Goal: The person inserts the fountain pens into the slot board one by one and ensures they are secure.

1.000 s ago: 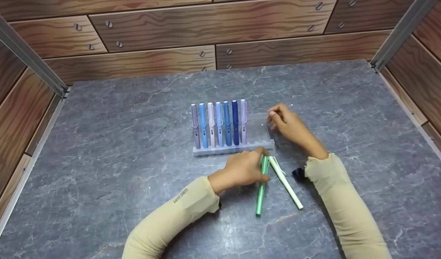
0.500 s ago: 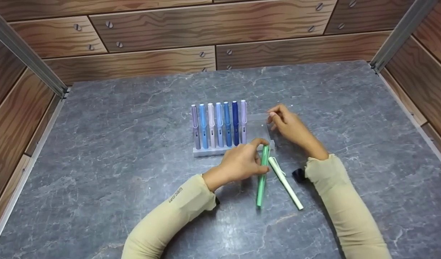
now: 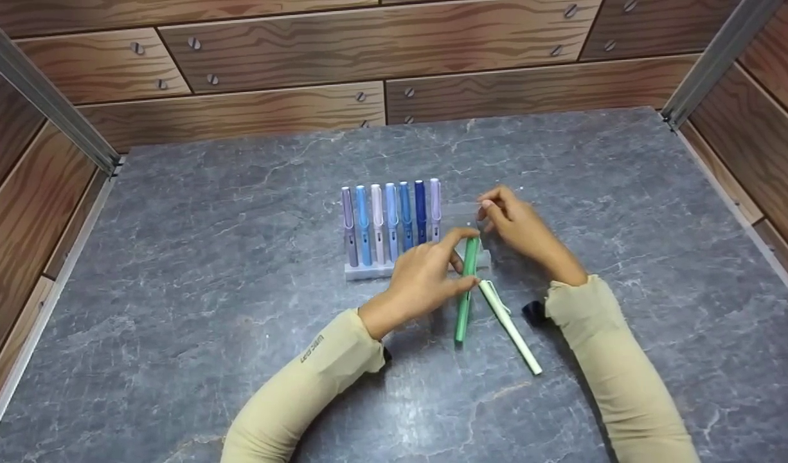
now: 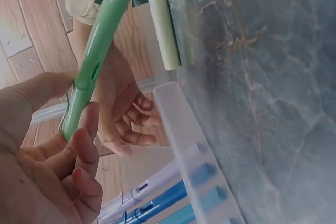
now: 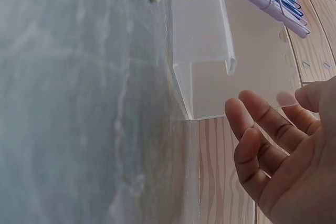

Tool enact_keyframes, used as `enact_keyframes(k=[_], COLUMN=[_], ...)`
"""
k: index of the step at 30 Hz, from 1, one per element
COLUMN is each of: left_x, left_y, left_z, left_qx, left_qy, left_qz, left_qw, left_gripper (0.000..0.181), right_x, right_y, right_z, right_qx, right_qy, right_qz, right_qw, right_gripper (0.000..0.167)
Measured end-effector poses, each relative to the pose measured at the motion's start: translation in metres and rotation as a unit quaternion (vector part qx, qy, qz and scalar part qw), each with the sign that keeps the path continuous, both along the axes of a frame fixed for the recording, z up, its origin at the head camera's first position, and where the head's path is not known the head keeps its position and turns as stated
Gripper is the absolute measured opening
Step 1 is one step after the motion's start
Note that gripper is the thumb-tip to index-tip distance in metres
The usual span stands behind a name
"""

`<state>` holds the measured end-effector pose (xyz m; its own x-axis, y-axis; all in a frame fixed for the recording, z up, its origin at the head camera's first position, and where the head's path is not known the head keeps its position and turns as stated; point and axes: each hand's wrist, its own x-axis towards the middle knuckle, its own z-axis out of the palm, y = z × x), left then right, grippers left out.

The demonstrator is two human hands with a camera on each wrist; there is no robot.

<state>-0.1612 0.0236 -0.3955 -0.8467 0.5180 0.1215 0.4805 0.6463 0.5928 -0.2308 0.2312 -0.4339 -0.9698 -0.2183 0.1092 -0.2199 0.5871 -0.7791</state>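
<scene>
My left hand (image 3: 423, 276) pinches a green pen (image 3: 466, 302) between thumb and fingers. The pen is tilted in front of the right part of a clear pen stand (image 3: 368, 272). In the left wrist view the thumb and fingers hold the green pen (image 4: 100, 45) near its clip end. My right hand (image 3: 516, 225) pinches the upper right edge of the stand's clear back panel (image 5: 252, 72), with a fingertip showing through it. Several blue, lilac and pink pens (image 3: 392, 222) stand side by side in the left part of the stand.
A pale green pen (image 3: 513, 331) lies on the grey marbled table (image 3: 207, 257), in front of the stand's right end. Wood-patterned walls (image 3: 272, 64) enclose the back and sides.
My left hand has lifted the green pen off the table and carried it away from me toward the stand's right part. The right hand stays at the stand's edge.
</scene>
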Motion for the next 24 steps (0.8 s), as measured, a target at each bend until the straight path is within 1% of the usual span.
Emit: enact_keyframes(k=[2, 6, 10, 15, 20, 24], left_x=[-0.001, -0.004, -0.008, -0.012, -0.014, -0.015], left_y=[-0.002, -0.004, -0.004, -0.003, -0.005, -0.005], left_z=[0.0, 0.0, -0.001, -0.002, -0.005, -0.009], left_qx=[0.002, 0.004, 0.004, 0.009, 0.023, 0.049], left_qy=[0.02, 0.05, 0.071, 0.098, 0.133, 0.163], left_qz=[0.004, 0.013, 0.024, 0.038, 0.056, 0.061], left_qw=[0.9998, 0.9986, 0.9972, 0.9945, 0.9893, 0.9835], left_gripper=[0.062, 0.061, 0.06, 0.059, 0.057, 0.055], right_x=[0.0, 0.0, 0.0, 0.001, 0.0, -0.001], right_y=[0.0, -0.001, -0.001, 0.0, -0.001, -0.001], right_z=[0.0, 0.0, 0.001, 0.002, 0.002, 0.001], right_qx=[-0.001, 0.002, 0.003, 0.0, 0.003, 0.003], right_qy=[0.0, -0.004, -0.009, -0.013, -0.014, -0.015], right_qz=[-0.001, 0.0, 0.001, -0.001, -0.004, -0.004], right_qw=[1.0, 1.0, 1.0, 0.9999, 0.9999, 0.9999], right_gripper=[0.031, 0.032, 0.033, 0.031, 0.032, 0.031])
